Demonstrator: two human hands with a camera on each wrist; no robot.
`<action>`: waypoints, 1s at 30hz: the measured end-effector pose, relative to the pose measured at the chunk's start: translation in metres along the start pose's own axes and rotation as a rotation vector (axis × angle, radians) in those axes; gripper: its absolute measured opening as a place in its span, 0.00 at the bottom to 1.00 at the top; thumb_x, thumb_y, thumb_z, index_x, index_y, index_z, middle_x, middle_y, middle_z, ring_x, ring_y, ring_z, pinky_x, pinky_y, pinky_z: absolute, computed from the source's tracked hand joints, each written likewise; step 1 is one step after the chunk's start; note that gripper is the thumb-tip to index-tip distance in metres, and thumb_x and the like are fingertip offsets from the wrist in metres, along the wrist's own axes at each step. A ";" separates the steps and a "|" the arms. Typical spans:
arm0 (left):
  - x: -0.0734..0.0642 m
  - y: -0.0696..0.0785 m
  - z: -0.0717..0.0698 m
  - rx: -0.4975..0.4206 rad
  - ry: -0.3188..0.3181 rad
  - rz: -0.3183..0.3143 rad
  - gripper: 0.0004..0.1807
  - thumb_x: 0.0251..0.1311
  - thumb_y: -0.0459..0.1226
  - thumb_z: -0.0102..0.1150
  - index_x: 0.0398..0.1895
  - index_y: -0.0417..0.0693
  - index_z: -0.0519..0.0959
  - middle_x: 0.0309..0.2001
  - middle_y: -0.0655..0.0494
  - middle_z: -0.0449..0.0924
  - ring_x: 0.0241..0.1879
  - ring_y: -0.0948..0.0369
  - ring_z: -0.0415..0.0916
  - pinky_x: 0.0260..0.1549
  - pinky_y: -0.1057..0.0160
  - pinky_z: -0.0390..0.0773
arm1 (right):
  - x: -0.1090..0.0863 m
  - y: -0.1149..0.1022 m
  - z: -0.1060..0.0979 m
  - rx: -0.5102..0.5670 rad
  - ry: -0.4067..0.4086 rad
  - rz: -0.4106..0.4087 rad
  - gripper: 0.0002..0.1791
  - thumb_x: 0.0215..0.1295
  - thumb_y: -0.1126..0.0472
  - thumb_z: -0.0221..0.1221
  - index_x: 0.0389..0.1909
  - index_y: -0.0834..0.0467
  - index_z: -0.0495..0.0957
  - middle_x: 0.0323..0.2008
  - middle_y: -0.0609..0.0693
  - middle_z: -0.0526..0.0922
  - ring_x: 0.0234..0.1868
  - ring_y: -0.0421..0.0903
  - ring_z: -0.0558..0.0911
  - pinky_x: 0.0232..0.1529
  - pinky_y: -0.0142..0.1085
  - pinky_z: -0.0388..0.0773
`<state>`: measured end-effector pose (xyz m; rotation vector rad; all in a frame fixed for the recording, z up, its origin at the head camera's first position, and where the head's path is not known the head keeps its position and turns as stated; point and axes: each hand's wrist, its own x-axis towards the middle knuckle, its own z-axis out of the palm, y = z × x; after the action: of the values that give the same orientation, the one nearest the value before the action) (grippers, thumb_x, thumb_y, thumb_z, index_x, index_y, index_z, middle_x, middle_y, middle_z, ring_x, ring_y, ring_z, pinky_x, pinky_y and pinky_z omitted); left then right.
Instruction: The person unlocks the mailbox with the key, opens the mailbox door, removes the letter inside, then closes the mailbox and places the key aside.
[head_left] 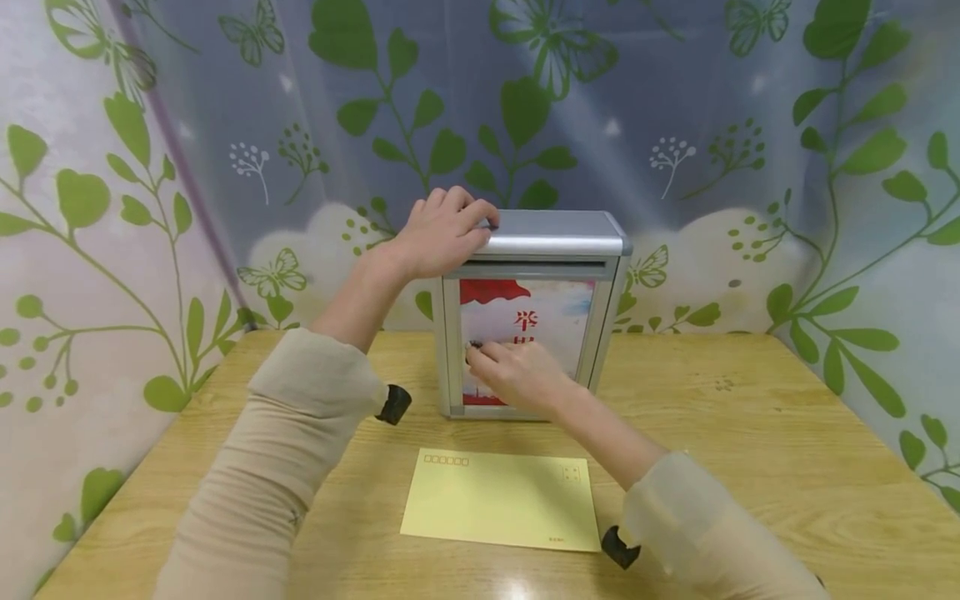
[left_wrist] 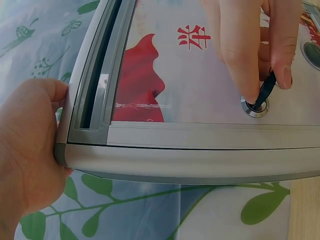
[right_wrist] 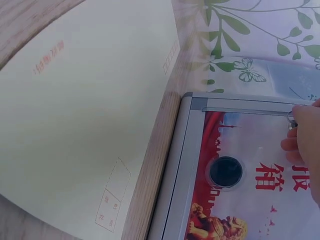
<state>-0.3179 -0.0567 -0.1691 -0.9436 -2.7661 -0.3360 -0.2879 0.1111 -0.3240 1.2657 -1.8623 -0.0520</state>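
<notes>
A silver metal letter box [head_left: 558, 225] stands upright on the table, with a slot [head_left: 543, 268] near its top and a red-and-white printed front. My left hand [head_left: 450, 233] grips its upper left corner; in the left wrist view the fingers bend around the top end. My right hand [head_left: 521, 375] is at the left side of the front panel. Between thumb and forefinger it pinches a dark-headed key [left_wrist: 266, 90], which sits at the round metal lock [left_wrist: 256, 111]. The key's blade is hidden. Part of a metal ring [right_wrist: 290, 117] shows by the fingers in the right wrist view.
A yellow envelope [head_left: 498, 500] lies flat on the wooden table [head_left: 720, 467] in front of the box, below my right forearm. A round dark window [right_wrist: 225, 171] is set in the box's front. Behind the table hangs a leaf-patterned curtain [head_left: 675, 100].
</notes>
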 end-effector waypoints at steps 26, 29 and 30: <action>-0.001 -0.001 0.003 -0.016 0.005 0.002 0.19 0.69 0.44 0.32 0.59 0.56 0.67 0.57 0.51 0.59 0.54 0.53 0.53 0.50 0.55 0.55 | 0.000 -0.010 -0.003 -0.227 -0.099 -0.141 0.13 0.54 0.66 0.64 0.40 0.67 0.77 0.33 0.55 0.82 0.29 0.44 0.83 0.27 0.29 0.78; 0.000 0.000 0.002 -0.015 0.009 0.004 0.19 0.69 0.43 0.32 0.59 0.56 0.67 0.57 0.51 0.59 0.54 0.53 0.53 0.49 0.55 0.55 | -0.002 -0.007 0.000 -0.149 -0.048 -0.094 0.11 0.56 0.66 0.62 0.39 0.67 0.77 0.32 0.55 0.83 0.29 0.45 0.84 0.26 0.29 0.78; 0.000 0.001 0.002 -0.014 0.011 0.006 0.19 0.69 0.43 0.32 0.59 0.56 0.67 0.57 0.51 0.59 0.54 0.53 0.53 0.49 0.55 0.55 | -0.003 -0.006 0.001 -0.120 -0.026 -0.076 0.10 0.58 0.65 0.60 0.39 0.67 0.77 0.32 0.55 0.83 0.29 0.45 0.84 0.26 0.29 0.78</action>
<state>-0.3174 -0.0554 -0.1705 -0.9500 -2.7538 -0.3595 -0.2842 0.1101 -0.3294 1.2570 -1.8050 -0.2186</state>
